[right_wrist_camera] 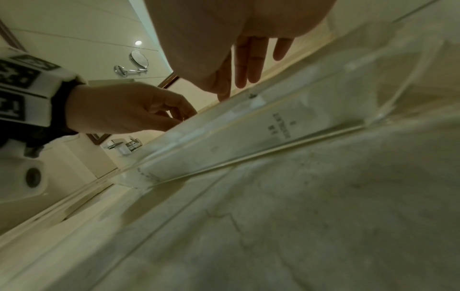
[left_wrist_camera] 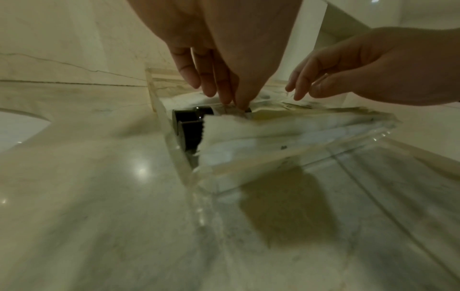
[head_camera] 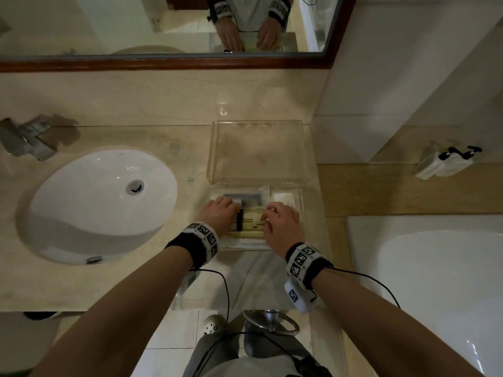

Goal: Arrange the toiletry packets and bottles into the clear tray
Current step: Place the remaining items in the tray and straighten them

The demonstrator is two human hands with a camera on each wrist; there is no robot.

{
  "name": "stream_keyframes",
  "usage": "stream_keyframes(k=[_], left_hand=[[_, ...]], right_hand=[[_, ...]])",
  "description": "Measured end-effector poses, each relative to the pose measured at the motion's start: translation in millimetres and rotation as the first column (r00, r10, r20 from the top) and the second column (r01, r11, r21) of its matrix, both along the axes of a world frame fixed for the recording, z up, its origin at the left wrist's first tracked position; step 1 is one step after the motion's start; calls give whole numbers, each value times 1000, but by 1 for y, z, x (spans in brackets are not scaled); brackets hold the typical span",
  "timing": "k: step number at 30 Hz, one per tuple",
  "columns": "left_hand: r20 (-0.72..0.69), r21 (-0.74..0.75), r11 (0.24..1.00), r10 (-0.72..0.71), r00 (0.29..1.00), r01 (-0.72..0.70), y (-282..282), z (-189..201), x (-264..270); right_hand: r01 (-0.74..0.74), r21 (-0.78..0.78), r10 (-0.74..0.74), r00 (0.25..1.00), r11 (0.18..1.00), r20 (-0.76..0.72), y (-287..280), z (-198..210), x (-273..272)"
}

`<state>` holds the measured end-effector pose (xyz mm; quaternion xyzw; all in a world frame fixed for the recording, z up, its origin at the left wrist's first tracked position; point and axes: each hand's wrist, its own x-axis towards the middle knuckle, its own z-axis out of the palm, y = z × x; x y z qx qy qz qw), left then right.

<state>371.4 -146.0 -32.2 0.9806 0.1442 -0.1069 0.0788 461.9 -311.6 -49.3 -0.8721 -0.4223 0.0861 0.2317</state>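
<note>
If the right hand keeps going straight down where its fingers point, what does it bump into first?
Probably the white packets in the tray. The right hand hovers just above them, fingers pointing down; whether they already touch is unclear.

Beige marble counter [head_camera: 114, 104] runs across the scene, with a white oval sink [head_camera: 95, 205] set into it on the left and a chrome tap [head_camera: 27, 140] at the far left. A wood-framed mirror [head_camera: 163, 25] hangs on the far wall, a white bathtub [head_camera: 435, 281] sits near right, and pale floor tiles [head_camera: 174, 336] show below the counter edge. The light is dim and warm.
</note>
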Motion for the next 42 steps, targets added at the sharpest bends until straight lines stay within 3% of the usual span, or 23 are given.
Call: stream_keyframes(k=[12, 16, 21, 28, 33, 38, 42], left_hand=[[-28, -18, 1000, 8, 1000, -9, 2, 1, 4], [93, -50, 996, 83, 992, -79, -1, 1, 2], [-3, -71, 995, 64, 998, -64, 0, -9, 6], [16, -129, 992, 3, 1000, -1, 1, -9, 7], [-28, -111, 994, 11, 1000, -14, 4, -8, 9], [11, -178, 955, 244, 970, -238, 10, -2, -9], [-60, -140, 971, 186, 981, -193, 5, 2, -19]], right_hand=[[25, 16, -25, 999, 1000, 24, -4, -5, 6], [-10, -91, 3, 997, 996, -75, -1, 1, 13], [-101, -195, 75, 988, 976, -137, 15, 4, 21], [-128, -392, 85, 988, 911, -125, 22, 1, 18], [-96, -295, 46, 984, 951, -172, 17, 3, 26], [185, -91, -198, 967, 979, -161, -13, 6, 45], [25, -233, -50, 994, 972, -100, -32, -4, 42]])
